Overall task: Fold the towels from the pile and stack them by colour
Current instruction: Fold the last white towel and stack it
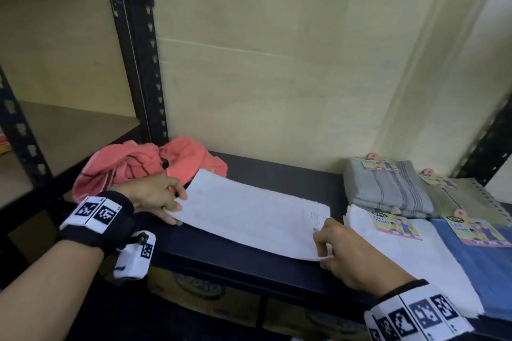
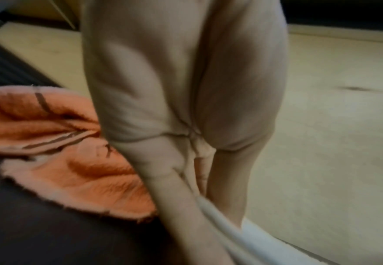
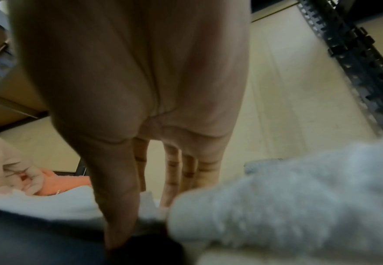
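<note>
- Two hands of mine are on one white towel (image 1: 249, 213), which lies folded into a long strip across the dark shelf (image 1: 277, 174), running from the far left to the near right.
- My left hand (image 1: 155, 196) pinches the towel's left end, thumb under the edge and fingers curled on top; the left wrist view shows the white edge caught between thumb and fingers.
- My right hand (image 1: 349, 255) pinches the near right corner, fingertips tucked under the lifted edge and thumb against it.
- Behind my left hand sits the unfolded pile: a crumpled coral towel (image 1: 144, 166) with dark stripes, touching the far left corner of the white one.
- To the right are the folded stacks, each bearing a printed card label: a grey stack (image 1: 388, 188) at the back, a green stack (image 1: 468, 202) beside it, a white stack (image 1: 410, 257) in front just beside my right hand, and a blue stack (image 1: 487, 266) at the far right.
- Cardboard boxes (image 1: 205, 296) show below the shelf.
</note>
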